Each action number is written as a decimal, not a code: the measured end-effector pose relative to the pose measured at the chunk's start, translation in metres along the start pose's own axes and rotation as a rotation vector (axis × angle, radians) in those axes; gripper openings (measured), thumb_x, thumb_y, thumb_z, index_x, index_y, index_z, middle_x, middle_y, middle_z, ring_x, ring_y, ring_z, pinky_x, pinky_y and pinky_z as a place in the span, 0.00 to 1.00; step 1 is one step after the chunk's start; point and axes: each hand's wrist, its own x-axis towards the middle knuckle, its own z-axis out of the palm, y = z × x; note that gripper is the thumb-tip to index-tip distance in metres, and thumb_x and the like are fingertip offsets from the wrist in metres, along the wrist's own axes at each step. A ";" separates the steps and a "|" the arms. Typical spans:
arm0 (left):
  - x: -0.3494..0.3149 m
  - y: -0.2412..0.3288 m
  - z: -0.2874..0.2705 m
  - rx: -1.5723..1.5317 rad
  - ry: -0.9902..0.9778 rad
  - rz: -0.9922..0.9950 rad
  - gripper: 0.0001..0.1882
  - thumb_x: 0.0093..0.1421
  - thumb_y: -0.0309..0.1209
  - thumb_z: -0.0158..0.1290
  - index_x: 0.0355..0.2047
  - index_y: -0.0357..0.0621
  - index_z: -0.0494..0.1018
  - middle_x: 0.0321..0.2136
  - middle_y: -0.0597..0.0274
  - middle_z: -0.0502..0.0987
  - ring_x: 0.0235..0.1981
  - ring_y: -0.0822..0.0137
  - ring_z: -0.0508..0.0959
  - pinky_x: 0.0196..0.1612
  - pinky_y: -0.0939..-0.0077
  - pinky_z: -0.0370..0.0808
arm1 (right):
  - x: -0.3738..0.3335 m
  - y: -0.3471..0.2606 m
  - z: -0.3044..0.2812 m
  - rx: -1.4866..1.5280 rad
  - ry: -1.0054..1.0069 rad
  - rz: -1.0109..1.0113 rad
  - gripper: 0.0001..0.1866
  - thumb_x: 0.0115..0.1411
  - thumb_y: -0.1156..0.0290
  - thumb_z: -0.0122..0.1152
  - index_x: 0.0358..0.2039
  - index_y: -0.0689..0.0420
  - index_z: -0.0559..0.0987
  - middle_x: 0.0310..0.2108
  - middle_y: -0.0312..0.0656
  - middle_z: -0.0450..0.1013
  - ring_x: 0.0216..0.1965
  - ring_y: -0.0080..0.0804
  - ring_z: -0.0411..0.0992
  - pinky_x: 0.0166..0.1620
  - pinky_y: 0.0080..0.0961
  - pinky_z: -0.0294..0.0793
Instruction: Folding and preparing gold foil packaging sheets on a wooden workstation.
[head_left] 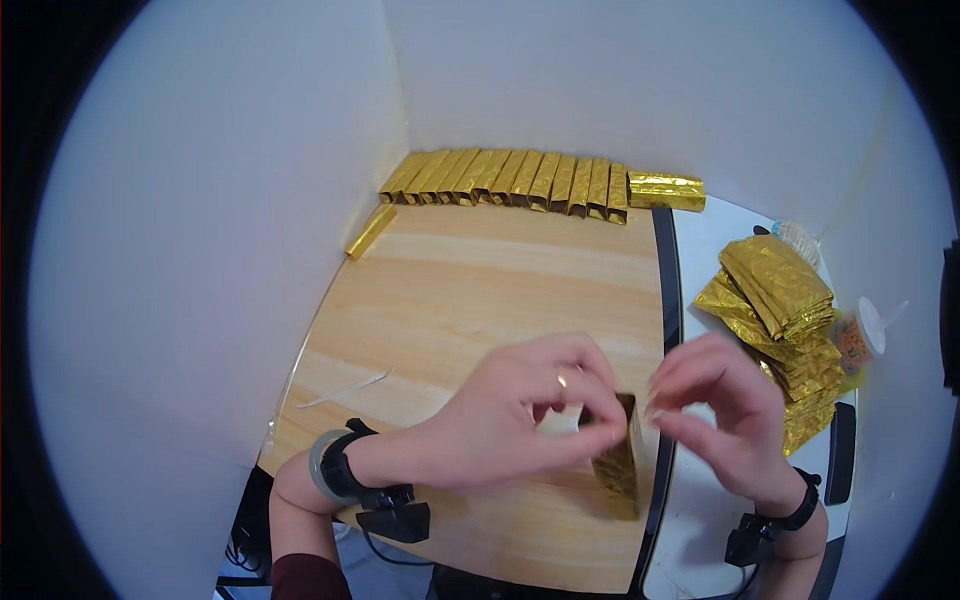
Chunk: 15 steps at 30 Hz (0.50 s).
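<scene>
My left hand (545, 405) pinches a folded gold foil-paper piece (617, 478) between thumb and forefinger at its upper end. The piece looks like an open-ended tube or pouch and hangs tilted over the right side of the wooden board. Beside it, just to the right, is my right hand (722, 415), with thumb and forefinger drawn together and the other fingers curled. Whatever is between those fingertips, if anything, is too small to make out. A gap separates the right fingertips from the gold piece.
Along the back edge stands a row of gold foil tubes (513, 180), with another gold piece (668, 191) lying at its right end. A narrow gold strip (371, 232) and a thin white strip (345, 388) lie left. Gold sheets (775, 285) are piled at right, beside a lidded cup (860, 338).
</scene>
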 end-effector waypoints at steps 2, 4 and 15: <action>-0.002 -0.002 0.000 -0.112 0.321 -0.137 0.03 0.55 0.19 0.58 0.31 0.38 0.79 0.33 0.64 0.74 0.30 0.77 0.70 0.31 0.82 0.67 | 0.000 0.005 -0.006 -0.087 0.122 -0.064 0.13 0.53 0.82 0.64 0.40 0.61 0.76 0.43 0.44 0.70 0.41 0.27 0.72 0.42 0.21 0.75; -0.003 -0.010 0.000 -0.167 0.423 -0.075 0.04 0.57 0.19 0.57 0.33 0.38 0.79 0.33 0.64 0.75 0.31 0.77 0.72 0.32 0.83 0.68 | -0.001 0.007 -0.012 -0.135 0.182 -0.098 0.14 0.52 0.80 0.65 0.40 0.60 0.76 0.44 0.45 0.70 0.42 0.29 0.72 0.44 0.24 0.75; -0.006 -0.010 0.003 -0.426 0.716 0.084 0.08 0.58 0.18 0.56 0.39 0.36 0.78 0.33 0.63 0.78 0.31 0.80 0.72 0.34 0.86 0.69 | -0.001 -0.001 -0.015 -0.445 0.184 -0.343 0.18 0.48 0.77 0.71 0.41 0.59 0.81 0.42 0.46 0.74 0.39 0.34 0.75 0.39 0.25 0.77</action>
